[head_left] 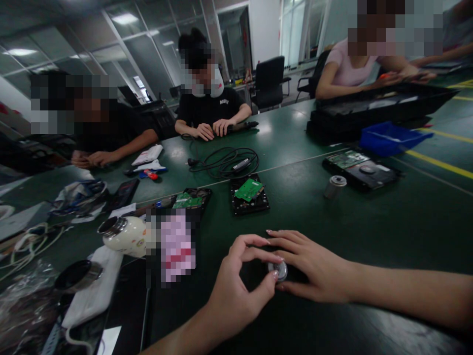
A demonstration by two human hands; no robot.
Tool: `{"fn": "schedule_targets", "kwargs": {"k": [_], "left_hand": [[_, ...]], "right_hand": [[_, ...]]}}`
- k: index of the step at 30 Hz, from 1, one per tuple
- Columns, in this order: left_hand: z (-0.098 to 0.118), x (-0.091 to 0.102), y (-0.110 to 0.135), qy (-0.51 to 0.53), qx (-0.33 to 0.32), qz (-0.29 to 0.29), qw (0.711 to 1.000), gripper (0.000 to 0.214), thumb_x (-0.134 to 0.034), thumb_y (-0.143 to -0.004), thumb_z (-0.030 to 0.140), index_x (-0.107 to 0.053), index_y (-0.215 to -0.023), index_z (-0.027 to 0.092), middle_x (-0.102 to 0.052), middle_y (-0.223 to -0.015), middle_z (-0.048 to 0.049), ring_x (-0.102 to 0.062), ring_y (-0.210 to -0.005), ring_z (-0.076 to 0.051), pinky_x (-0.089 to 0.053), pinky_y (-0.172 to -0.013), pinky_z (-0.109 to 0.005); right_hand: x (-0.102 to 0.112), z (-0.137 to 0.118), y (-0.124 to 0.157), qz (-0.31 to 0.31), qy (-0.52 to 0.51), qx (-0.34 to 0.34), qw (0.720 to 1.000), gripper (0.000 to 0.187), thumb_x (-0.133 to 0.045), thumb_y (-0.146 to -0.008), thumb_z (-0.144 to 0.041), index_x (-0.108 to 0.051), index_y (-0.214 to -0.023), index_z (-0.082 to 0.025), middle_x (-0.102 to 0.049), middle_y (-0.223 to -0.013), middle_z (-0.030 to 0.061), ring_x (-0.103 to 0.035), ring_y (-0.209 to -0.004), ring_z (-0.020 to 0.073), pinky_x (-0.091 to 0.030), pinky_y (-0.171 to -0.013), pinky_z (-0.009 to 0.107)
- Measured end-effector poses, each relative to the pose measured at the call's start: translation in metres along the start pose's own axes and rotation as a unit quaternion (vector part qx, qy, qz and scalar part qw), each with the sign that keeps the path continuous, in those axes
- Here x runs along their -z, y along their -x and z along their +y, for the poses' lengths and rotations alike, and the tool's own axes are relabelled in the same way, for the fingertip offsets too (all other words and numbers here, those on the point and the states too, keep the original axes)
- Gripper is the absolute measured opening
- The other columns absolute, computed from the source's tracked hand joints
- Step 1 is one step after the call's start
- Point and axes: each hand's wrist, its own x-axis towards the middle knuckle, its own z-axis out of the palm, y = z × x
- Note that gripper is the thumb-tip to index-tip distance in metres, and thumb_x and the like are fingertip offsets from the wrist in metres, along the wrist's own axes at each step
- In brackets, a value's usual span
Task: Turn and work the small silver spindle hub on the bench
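Note:
My left hand [236, 291] and my right hand [314, 268] meet low in the middle of the green table [369, 227]. Between their fingertips sits a small round silver part [279, 270]. My left thumb and forefinger pinch it from the left, while my right fingers press on it from the right over a dark flat object that is mostly hidden. An opened hard drive with a green circuit board [249, 194] lies just beyond my hands, and a second one [190, 199] sits to its left.
A coiled black cable [225, 162] lies past the drives. At right are a small metal cylinder [334, 186], another opened drive [360, 168] and a blue tray [388, 138]. A cream jar [123, 235] and clutter fill the left. Three other people sit around the table.

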Motion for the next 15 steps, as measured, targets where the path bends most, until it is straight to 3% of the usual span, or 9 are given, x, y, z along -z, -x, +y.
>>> {"fn": "schedule_targets", "kwargs": {"k": [15], "left_hand": [[-0.0017, -0.0034, 0.0002, -0.021, -0.017, 0.036, 0.999, 0.021, -0.066, -0.075, 0.011, -0.070, -0.092, 0.023, -0.059, -0.101, -0.0041, -0.061, -0.100, -0.022, -0.051, -0.090, -0.038]], "right_hand": [[0.0027, -0.0019, -0.0006, -0.007, -0.003, -0.004, 1.000, 0.045, -0.061, -0.087, -0.045, -0.059, -0.124, -0.021, -0.051, -0.140, 0.0109, -0.037, -0.137, 0.0311, -0.032, -0.110, 0.053]]}}
